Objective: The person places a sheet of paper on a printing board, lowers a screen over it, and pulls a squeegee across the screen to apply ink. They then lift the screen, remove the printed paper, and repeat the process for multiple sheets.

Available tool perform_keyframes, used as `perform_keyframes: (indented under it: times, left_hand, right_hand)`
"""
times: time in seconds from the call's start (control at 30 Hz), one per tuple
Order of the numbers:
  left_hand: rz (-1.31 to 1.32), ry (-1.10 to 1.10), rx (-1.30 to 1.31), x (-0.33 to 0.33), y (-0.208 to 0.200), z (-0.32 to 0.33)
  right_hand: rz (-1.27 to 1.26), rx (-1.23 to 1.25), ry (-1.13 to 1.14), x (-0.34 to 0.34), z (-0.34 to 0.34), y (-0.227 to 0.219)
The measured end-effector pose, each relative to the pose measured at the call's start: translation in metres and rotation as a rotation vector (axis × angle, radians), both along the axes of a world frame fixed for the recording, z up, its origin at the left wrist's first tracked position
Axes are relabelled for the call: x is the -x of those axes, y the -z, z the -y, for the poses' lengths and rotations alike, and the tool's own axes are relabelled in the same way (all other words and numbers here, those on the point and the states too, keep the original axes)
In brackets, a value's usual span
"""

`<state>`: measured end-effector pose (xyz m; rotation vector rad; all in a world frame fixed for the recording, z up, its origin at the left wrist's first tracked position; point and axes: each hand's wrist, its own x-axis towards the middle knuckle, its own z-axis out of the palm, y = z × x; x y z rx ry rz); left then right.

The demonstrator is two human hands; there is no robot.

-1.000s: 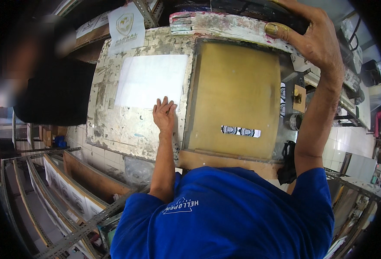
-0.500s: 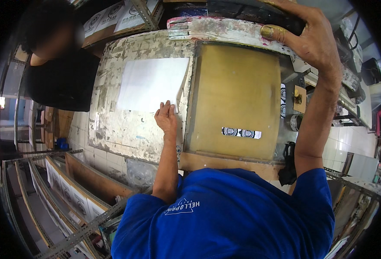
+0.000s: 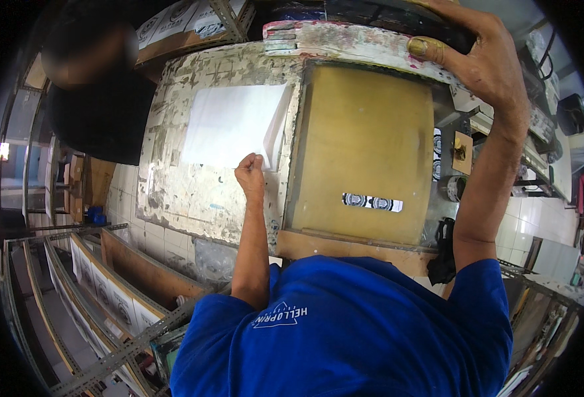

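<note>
My left hand (image 3: pixel 249 175) pinches the near right corner of a flat piece of white paper (image 3: pixel 229 126), either a sheet or a flat bag. Its right side is raised in a fold, while the rest lies on a paint-stained board (image 3: pixel 173 192). To the right is a yellow-brown screen panel (image 3: pixel 365 145) with a dark border and a small patterned black-and-white strip (image 3: pixel 372 202) near its front. My right hand (image 3: pixel 487 66) reaches far right over a paint-smeared white bar (image 3: pixel 351 40). Its painted thumb overlaps the bar, apart from the fingers, whose tips are hidden.
A person in black (image 3: pixel 100 119) stands at the far left. Racks with white printed pieces (image 3: pixel 106 284) stand at the lower left, and more printed pieces (image 3: pixel 173 23) lie on a shelf behind. A round container (image 3: pixel 455 188) and a black cloth (image 3: pixel 443 241) sit right of the panel.
My left hand's fingers have closed on the paper's corner, and its right side is folded up more. The person in black has shifted slightly; my right hand stays about in place.
</note>
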<state>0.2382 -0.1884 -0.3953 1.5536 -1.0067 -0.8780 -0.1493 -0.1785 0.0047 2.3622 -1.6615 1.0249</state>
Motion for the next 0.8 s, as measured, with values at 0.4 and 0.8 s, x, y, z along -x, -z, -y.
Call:
perform_keyframes:
  times: [0.4,0.8]
  left_hand:
    - [-0.041,0.082,-0.031,-0.009,-0.018,0.005]
    - [0.566,0.15,0.072,-0.023,-0.039,0.012]
  right_hand:
    - [0.005,-0.001,-0.039,0.007,0.003,-0.002]
    - [0.01,-0.071,0.049,-0.006,-0.006,-0.003]
